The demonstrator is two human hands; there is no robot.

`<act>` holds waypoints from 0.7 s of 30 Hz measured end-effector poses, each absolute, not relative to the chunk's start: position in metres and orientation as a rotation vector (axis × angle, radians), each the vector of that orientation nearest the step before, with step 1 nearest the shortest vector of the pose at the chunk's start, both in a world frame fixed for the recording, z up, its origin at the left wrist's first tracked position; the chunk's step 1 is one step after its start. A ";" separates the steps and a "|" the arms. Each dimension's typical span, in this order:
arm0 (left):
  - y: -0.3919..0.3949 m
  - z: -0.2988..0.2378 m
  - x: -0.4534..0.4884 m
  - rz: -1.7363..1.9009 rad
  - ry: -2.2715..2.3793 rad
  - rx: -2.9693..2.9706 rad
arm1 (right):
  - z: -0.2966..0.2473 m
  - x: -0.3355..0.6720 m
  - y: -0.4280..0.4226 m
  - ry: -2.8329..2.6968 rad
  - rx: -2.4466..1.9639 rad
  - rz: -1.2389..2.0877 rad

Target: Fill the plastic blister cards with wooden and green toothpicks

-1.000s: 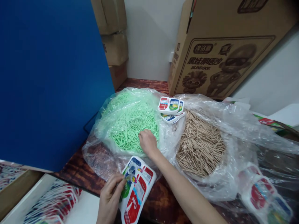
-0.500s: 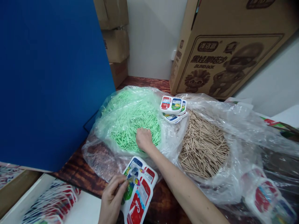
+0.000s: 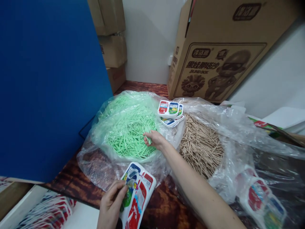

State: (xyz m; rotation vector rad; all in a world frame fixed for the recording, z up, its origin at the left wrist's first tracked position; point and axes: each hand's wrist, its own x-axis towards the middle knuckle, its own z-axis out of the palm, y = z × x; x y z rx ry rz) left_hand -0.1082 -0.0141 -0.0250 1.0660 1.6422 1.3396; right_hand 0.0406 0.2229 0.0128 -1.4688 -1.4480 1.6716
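At seven o'clock in the view, my left hand (image 3: pixel 111 202) pinched printed white packs (image 3: pixel 135 206) between thumb and fingers. At one o'clock from it, my right hand (image 3: pixel 156 139), half curled, held a small bunch of green sticks (image 3: pixel 149 140) over the green heap (image 3: pixel 126 140); brown sticks (image 3: pixel 200 148) lay at three o'clock, a carton (image 3: pixel 209 35) beyond at one.

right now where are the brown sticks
In the head view, the brown sticks lie right of centre in clear plastic, beside the green sticks.
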 end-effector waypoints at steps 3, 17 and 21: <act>-0.015 -0.027 -0.105 1.334 1.637 0.997 | 0.007 0.040 0.221 -1.429 -1.480 1.703; 0.004 0.001 -0.100 1.349 1.612 0.915 | 0.012 0.070 0.145 -1.259 -1.168 2.097; 0.031 0.013 -0.079 1.349 1.417 1.120 | -0.012 0.072 0.090 -1.119 -0.921 2.383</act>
